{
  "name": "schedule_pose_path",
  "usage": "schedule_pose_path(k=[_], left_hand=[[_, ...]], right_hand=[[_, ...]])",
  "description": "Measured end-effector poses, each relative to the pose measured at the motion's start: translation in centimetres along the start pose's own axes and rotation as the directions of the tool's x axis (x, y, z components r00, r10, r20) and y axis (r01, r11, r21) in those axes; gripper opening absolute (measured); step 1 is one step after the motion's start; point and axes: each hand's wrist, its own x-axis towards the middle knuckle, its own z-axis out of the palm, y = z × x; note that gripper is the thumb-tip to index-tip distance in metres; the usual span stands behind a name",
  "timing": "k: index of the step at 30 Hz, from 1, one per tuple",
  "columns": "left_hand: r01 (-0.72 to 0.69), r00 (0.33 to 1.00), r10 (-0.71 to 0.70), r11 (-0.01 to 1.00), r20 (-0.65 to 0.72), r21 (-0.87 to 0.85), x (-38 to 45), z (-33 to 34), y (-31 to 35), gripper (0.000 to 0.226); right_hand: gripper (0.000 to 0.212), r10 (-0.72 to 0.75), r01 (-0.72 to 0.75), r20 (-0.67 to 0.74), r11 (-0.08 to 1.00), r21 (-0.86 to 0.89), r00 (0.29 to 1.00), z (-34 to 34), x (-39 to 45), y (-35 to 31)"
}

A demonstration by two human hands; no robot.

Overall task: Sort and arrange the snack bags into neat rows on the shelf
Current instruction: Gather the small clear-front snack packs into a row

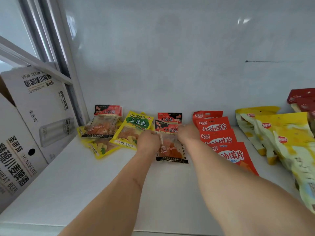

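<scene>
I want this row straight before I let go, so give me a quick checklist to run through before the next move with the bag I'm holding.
1. Both hands on the bag: ok. The left hand and right hand grip the top of the clear gluten bag from either side.
2. Same kind behind it: ok. Another gluten bag lies just behind.
3. Bag square to the shelf edge: not ok, it sits slightly tilted.
4. Gap to the red bag row: cannot tell, the right forearm hides that edge.
5. Left neighbours tidy: not ok. The yellow potato bag lies slanted and the left gluten bag sits on other yellow bags.
</scene>
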Motion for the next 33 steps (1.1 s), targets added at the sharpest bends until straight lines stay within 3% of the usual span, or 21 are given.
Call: schedule_pose_path(k=[6,11,17,25,33], left_hand=[[-0.054,0.996,0.073,0.961,-0.06,0.271,0.1,1.2,0.2,0.025],[-0.048,0.989,0.099,0.913,-0.106,0.406,-0.1,1.9,0.6,0.021],[-0.079,0.957,0.226,0.804,-0.18,0.59,-1.8,0.7,0.4,0.037],[-0.083,0.919,0.29,0.803,-0.266,0.591,-0.4,-6.7,-0.1,0.03],[-0.062,0.879,0.273,0.879,-0.392,0.473,4.1,-15.1,-4.0,0.036]], right_hand=[[0.03,-0.042,0.042,0.011,0.999,-0.02,0.999,-0.4,-0.9,1.0],[0.024,-0.07,0.07,-0.067,0.998,-0.007,0.995,0.6,-0.7,1.7],[0.045,-0.097,0.085,-0.085,0.987,-0.134,0.992,0.8,-2.2,1.2],[0.047,-0.353,0.298,-0.111,0.89,-0.345,0.929,4.0,-4.6,-2.5],[0.04,-0.405,0.405,0.041,0.895,-0.184,0.913,11.4,-6.1,-8.8]])
